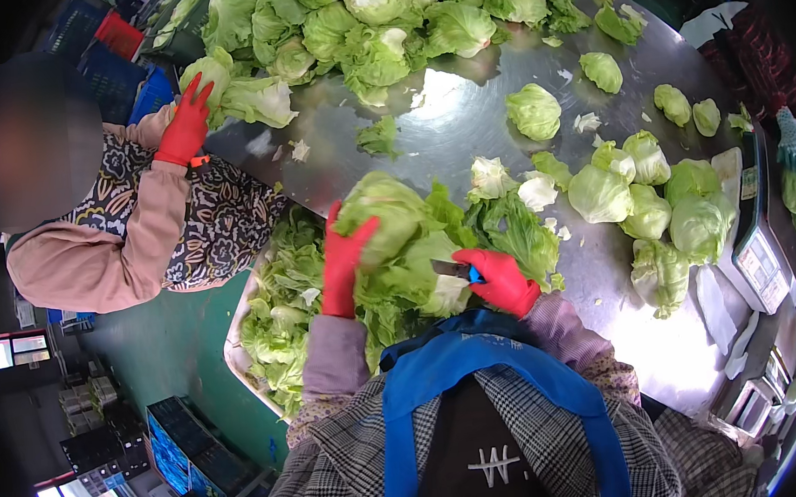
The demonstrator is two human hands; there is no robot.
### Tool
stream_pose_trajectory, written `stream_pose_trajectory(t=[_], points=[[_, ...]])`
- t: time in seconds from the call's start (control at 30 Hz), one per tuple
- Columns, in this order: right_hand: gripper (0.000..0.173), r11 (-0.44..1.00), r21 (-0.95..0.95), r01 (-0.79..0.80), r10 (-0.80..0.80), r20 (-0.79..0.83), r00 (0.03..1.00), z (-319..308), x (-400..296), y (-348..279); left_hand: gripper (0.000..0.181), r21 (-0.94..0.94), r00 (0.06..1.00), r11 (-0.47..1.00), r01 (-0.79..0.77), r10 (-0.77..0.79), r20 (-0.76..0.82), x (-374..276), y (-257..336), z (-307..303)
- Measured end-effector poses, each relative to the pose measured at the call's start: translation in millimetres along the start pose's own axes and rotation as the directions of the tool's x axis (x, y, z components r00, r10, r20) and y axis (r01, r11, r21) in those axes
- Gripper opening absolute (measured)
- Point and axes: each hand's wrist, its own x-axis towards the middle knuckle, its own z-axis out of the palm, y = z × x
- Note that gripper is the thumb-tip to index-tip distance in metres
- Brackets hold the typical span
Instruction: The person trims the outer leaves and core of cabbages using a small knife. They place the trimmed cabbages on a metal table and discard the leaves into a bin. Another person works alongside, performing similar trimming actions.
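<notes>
Both my hands wear red rubber gloves. My left hand [347,258] grips the side of a head of lettuce [390,215], thumb and fingers spread on its outer leaves. My right hand [500,277] is closed around the blue handle of a knife [453,269], whose short blade points left over a loose pale-based lettuce leaf [446,294]. Dark green outer leaves [515,234] lie just beyond my right hand. Below the left hand, a pale crate [237,363] is filled with loose leaves. Trimmed lettuce heads [600,192] stand grouped on the metal table [445,132] to the right.
A large pile of lettuce [366,20] covers the table's far side. At the left a co-worker's red-gloved hand [184,129] touches lettuce. A scale [760,262] stands at the right edge. Near it hangs a net bag with lettuce [795,175]. Leaf scraps [586,122] are scattered about.
</notes>
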Motion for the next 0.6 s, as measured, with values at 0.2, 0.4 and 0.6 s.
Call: stream_pose_trajectory(t=[0.2,0.4,0.6], points=[[0.052,0.94,0.138,-0.311,0.312,0.013,0.95,-4,-17,28,0.057,-0.728,0.907,0.543,0.419,-0.221,0.357,16,-32,-61],[0.068,0.875,0.453,-0.171,0.241,-0.101,0.965,-52,24,-18,0.054,-0.753,0.986,0.643,0.14,-0.163,0.044,-3,-17,-49],[0.084,0.991,0.128,-0.026,0.059,-0.259,0.964,-37,92,-87,0.054,-0.553,1.0,0.833,-0.008,0.005,-0.006,-27,42,11]])
